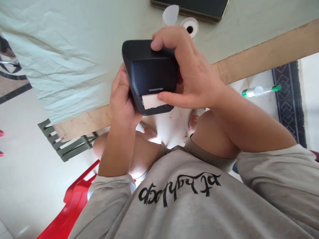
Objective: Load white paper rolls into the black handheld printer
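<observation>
A black label printer [153,74] marked NIIMBOT is held up over the table's near edge. White label paper [152,102] sticks out of the slot at its lower front. My left hand [122,96] grips the printer's left side, its fingers partly hidden behind the casing. My right hand [191,69] wraps the right side, fingers over the top and thumb on the paper's right end. Just beyond the right hand, a roll of white labels [185,24] stands on the table, with a loose piece of white paper [170,15] beside it.
A pale green cloth [74,63] covers the table, whose wooden edge [261,49] faces me. A dark flat case [194,8] lies at the back. Below are a red plastic chair [72,202], a green slatted stool [67,142], a clear bottle [261,90] and a patterned mat [289,99].
</observation>
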### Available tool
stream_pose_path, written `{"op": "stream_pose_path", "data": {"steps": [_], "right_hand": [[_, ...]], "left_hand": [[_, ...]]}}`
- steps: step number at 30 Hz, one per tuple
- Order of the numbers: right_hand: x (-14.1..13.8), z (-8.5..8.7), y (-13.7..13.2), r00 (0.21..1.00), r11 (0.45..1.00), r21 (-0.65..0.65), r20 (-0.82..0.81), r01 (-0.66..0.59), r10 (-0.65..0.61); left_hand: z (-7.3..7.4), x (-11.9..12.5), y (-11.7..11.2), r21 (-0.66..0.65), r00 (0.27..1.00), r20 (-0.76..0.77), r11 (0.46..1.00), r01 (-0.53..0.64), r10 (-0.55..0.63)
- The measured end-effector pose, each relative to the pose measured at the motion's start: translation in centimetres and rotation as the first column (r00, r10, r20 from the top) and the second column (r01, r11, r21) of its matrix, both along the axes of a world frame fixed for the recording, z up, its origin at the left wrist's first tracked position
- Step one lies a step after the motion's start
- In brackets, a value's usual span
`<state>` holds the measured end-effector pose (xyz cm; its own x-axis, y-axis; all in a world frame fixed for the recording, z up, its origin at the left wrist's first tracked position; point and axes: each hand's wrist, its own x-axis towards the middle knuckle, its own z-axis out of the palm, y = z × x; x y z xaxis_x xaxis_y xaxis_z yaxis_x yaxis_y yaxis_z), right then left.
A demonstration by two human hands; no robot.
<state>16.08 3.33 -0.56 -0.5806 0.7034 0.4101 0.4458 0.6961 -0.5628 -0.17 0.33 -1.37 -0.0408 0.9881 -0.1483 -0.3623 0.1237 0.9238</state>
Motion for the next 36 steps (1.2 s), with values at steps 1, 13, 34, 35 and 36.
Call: {"op": "stream_pose_path", "data": {"steps": [1, 13, 34, 35, 36], "right_hand": [[0.1, 0.2, -0.1, 1.000, 1.000, 0.003, 0.016, 0.004, -0.004], [-1.6, 2.0, -1.3, 0.820, 0.860, -0.147, -0.258, 0.489, -0.511], [-2.3, 4.0, -2.7, 0.691, 0.892, 0.082, 0.602, 0.444, -0.399], [-2.2, 4.1, -2.6, 0.696, 0.896, 0.070, 0.605, 0.438, -0.388], [-2.2, 4.2, -2.6, 0.711, 0.903, 0.054, 0.596, 0.427, -0.373]], "left_hand": [[0.0, 0.0, 0.0, 0.003, 0.999, 0.038, 1.000, 0.008, -0.008], [-1.6, -0.2, -0.1, 0.066, 0.986, 0.096, 0.989, 0.129, -0.135], [-1.3, 0.2, -0.9, 0.157, 0.978, 0.121, 0.976, 0.151, -0.170], [-1.3, 0.2, -1.0, 0.157, 0.979, 0.114, 0.976, 0.148, -0.167], [-1.3, 0.2, -1.0, 0.164, 0.980, 0.108, 0.976, 0.146, -0.165]]}}
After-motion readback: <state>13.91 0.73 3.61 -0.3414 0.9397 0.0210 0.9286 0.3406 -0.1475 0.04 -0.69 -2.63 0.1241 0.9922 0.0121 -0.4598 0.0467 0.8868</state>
